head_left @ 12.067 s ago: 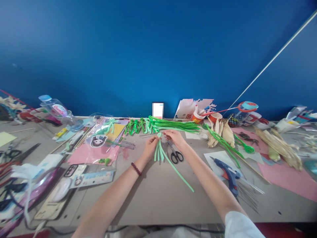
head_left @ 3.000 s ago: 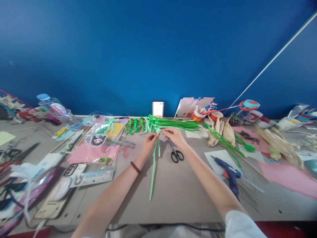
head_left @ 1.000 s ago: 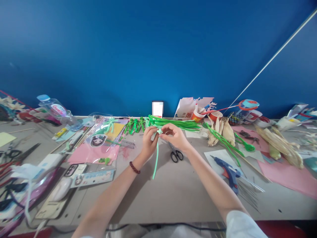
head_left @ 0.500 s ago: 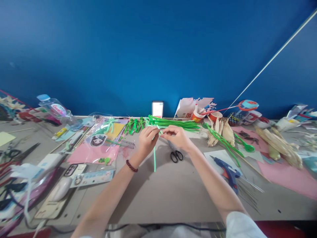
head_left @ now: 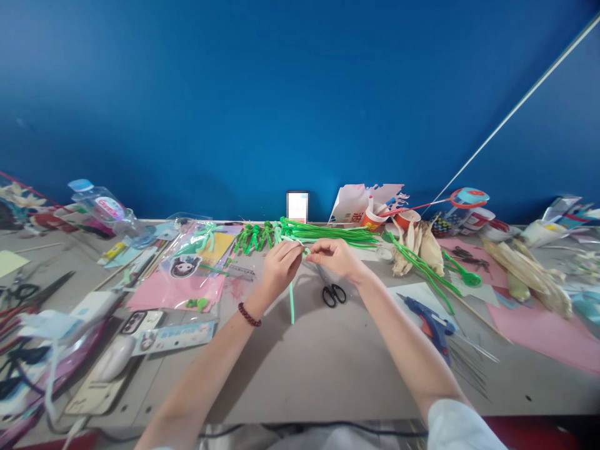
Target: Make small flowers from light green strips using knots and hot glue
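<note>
A pale green pipe cleaner (head_left: 292, 301) hangs down from my left hand (head_left: 282, 265), whose fingers are pinched round it. Close by on the right, my right hand (head_left: 334, 257) pinches the curled end of the same pale green piece between thumb and forefinger. Both hands are raised over the middle of the table, fingertips nearly touching. Black-handled scissors (head_left: 334, 295) lie just below my right hand, blades pointing away. Beyond the hands lies a bundle of bright green pipe cleaners (head_left: 337, 234); twisted green pieces (head_left: 254, 237) sit to its left.
A phone (head_left: 298, 206) leans on the blue wall. To the right lie a blue glue gun (head_left: 429, 322), dried husks (head_left: 429, 250) and paper cups (head_left: 374, 220). A clear bag (head_left: 187, 265), a white mouse (head_left: 117, 357) and a bottle (head_left: 105, 203) are at left.
The short upper tip of the pale green pipe cleaner has tilted lower toward the left between my fingers. Both hands stay in nearly the same place.
</note>
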The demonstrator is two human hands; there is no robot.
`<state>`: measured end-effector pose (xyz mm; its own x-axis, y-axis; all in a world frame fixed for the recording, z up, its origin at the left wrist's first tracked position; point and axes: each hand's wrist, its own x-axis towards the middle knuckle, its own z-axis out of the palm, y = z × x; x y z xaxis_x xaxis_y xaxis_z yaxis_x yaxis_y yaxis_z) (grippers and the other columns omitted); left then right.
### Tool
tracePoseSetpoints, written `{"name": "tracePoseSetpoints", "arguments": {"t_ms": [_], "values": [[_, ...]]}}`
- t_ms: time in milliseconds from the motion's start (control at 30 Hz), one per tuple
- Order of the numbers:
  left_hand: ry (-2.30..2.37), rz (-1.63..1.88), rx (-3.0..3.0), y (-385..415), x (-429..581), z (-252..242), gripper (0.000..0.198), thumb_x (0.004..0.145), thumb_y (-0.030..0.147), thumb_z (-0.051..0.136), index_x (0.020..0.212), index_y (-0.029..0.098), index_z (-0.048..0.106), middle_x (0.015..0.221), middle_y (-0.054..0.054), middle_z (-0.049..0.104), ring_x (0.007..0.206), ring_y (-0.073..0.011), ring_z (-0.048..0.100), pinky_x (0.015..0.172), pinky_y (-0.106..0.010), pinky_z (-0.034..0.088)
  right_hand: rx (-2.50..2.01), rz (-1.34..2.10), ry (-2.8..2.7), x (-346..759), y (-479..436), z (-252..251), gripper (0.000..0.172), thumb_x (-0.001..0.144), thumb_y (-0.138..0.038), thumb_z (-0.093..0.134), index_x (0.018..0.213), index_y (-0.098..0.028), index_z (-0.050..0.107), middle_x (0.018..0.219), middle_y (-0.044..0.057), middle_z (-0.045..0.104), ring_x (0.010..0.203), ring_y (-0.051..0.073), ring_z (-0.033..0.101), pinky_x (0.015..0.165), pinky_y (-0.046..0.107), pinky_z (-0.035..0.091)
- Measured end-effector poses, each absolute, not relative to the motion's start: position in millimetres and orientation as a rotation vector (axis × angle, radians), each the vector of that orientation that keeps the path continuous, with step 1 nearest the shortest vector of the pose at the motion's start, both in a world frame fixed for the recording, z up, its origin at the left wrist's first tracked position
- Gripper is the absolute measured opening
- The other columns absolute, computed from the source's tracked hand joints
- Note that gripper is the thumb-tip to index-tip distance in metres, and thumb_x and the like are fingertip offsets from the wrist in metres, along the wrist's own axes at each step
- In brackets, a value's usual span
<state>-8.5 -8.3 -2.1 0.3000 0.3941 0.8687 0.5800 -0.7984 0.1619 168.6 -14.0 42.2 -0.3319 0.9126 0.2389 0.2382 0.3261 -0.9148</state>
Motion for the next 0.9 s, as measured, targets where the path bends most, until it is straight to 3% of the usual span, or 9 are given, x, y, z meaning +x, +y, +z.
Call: {"name": "tracePoseSetpoints", "arguments": {"t_ms": [600, 900], "values": [[-0.92, -1.505, -2.39, -10, -9, -4, 0.017, 0.088, 0.015, 0.048, 0.098, 0.019, 0.061, 0.093, -0.009, 0.066, 0.087, -0.0182, 0.062, 0.078, -0.034, 0.052, -1.056, 1.08, -1.743, 169, -13, 41, 0.029, 0.067, -0.044, 0.071, 0.068, -0.016, 0.065, 0.064, 0.0, 0.055, 0.062, 0.012, 0.047, 0.058, 0.025, 0.037], [-1.066, -1.67, -2.584, -12, -2, 9, 0.017, 0.085, 0.024, 0.056, 0.101, 0.019, 0.059, 0.097, -0.009, 0.065, 0.094, -0.0184, 0.062, 0.081, -0.034, 0.052, -0.978, 1.146, -1.652, 171, -7, 39, 0.024, 0.067, -0.039, 0.072, 0.071, -0.016, 0.067, 0.074, 0.003, 0.064, 0.07, 0.015, 0.056, 0.069, 0.029, 0.044]]}}
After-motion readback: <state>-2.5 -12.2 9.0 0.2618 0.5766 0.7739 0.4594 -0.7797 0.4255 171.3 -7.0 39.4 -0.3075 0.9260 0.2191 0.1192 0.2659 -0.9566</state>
